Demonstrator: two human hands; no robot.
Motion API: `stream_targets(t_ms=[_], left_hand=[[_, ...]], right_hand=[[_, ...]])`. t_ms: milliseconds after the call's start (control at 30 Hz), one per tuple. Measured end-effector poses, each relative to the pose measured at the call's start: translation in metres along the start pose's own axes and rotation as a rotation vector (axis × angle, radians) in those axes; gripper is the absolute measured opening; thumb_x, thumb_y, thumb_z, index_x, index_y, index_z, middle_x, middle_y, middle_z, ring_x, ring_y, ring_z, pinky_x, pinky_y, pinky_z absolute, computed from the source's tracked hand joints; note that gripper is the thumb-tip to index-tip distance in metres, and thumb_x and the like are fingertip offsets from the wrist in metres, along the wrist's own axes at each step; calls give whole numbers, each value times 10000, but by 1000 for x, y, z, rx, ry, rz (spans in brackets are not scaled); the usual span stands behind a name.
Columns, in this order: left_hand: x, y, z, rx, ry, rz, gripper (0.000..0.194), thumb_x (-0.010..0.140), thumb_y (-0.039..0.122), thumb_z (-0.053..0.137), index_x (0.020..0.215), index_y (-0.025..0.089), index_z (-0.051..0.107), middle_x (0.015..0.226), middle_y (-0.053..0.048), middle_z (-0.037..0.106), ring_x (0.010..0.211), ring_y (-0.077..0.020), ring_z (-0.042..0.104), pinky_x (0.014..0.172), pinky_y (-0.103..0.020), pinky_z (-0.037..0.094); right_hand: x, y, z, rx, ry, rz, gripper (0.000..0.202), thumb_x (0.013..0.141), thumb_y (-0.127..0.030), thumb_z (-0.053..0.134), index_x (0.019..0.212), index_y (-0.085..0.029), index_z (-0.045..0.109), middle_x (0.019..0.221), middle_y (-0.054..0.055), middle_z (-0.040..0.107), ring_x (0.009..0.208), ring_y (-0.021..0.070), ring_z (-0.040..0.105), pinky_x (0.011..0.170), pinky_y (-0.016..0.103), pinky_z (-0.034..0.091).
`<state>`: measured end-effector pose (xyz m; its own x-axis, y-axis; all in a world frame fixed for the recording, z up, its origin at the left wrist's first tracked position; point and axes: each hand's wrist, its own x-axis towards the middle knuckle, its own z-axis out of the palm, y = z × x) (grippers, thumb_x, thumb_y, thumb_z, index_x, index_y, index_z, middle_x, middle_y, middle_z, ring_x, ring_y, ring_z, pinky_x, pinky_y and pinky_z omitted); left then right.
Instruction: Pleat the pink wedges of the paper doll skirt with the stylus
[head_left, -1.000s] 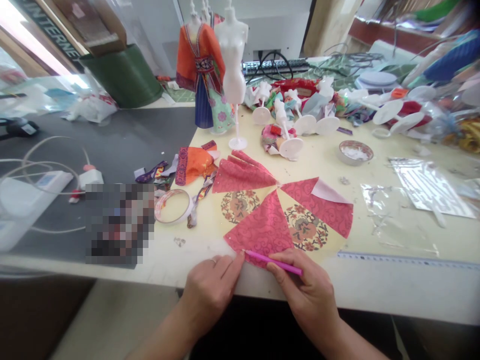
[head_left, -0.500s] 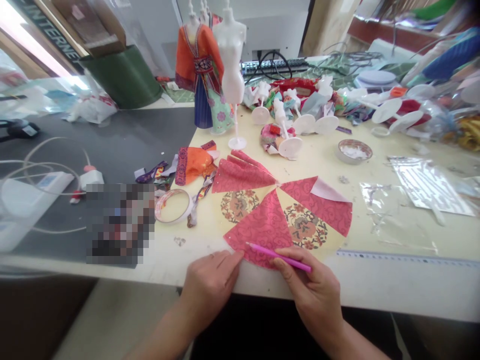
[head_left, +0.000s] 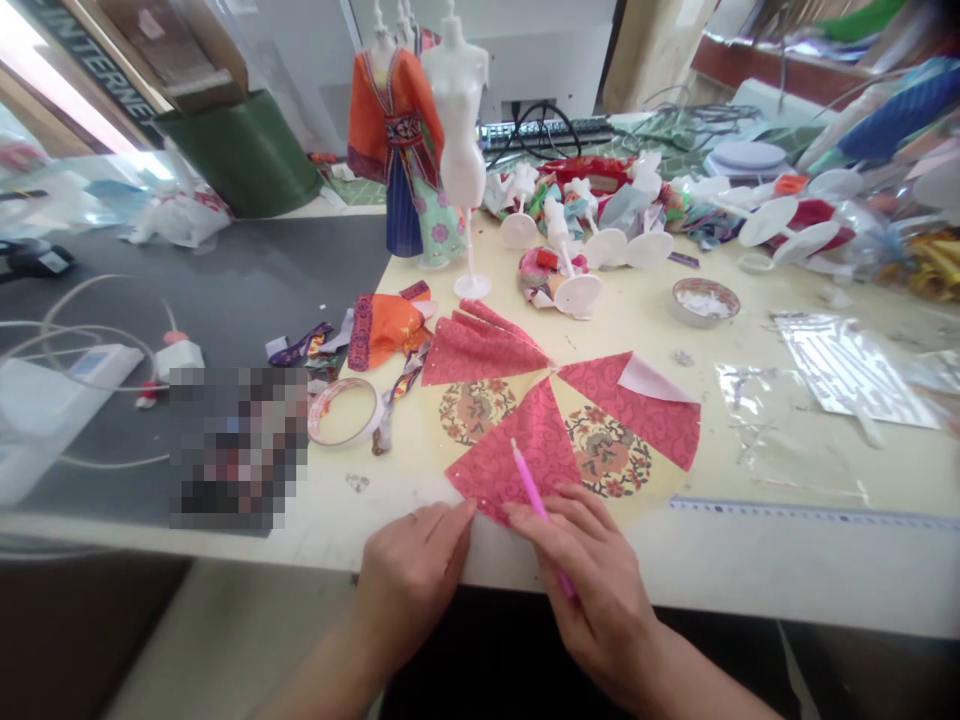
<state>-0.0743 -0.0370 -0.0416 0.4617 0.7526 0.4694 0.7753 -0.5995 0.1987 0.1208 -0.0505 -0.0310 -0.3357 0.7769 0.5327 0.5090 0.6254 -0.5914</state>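
Observation:
Pieces of red patterned fabric (head_left: 517, 450) and cream fabric with a floral print (head_left: 611, 455) are laid out as a fan-shaped panel on the table. At the near edge of the front red piece, my left hand (head_left: 416, 560) has its fingers pinched together on the cloth. My right hand (head_left: 592, 575) holds a pink pen (head_left: 531, 480) between its fingers, tip pointing away from me above the red cloth. The right fingertips rest by the same lower edge, close to the left ones. Small pale dots show on the red fabric.
A tape roll (head_left: 343, 412) and orange fabric scraps (head_left: 386, 325) lie to the left. Behind stand a dressed mini mannequin (head_left: 401, 150) and a bare white one (head_left: 459, 150). At right are a small bowl (head_left: 705, 302), plastic bags (head_left: 795, 430) and a ruler (head_left: 817, 514).
My right hand has moved left and nearer to the left hand, and the pen has swung from lying nearly sideways to pointing more steeply away. The left hand stays at the cloth's edge.

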Motion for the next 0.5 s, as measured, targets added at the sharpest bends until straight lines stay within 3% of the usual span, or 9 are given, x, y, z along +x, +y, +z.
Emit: stream_targets(t_ms=[233, 500], left_hand=[[-2, -1, -1, 35, -20, 40, 156, 855, 103, 494, 979, 108, 590, 665, -47, 649, 561, -148, 598, 536, -252, 458], [0, -2, -3, 2, -30, 52, 158, 854, 99, 484, 963, 102, 598, 670, -54, 653, 573, -146, 605, 541, -243, 466]], right_hand=[[-2, -4, 14, -225, -216, -98, 411, 777, -48, 419, 1170, -116, 521, 1041, 112, 659, 1090, 270, 511, 1000, 516, 340], [-1, -5, 16, -276, -227, -83, 409, 775, -55, 410, 1166, -108, 521, 1029, 121, 653, 1094, 273, 499, 1013, 537, 334]])
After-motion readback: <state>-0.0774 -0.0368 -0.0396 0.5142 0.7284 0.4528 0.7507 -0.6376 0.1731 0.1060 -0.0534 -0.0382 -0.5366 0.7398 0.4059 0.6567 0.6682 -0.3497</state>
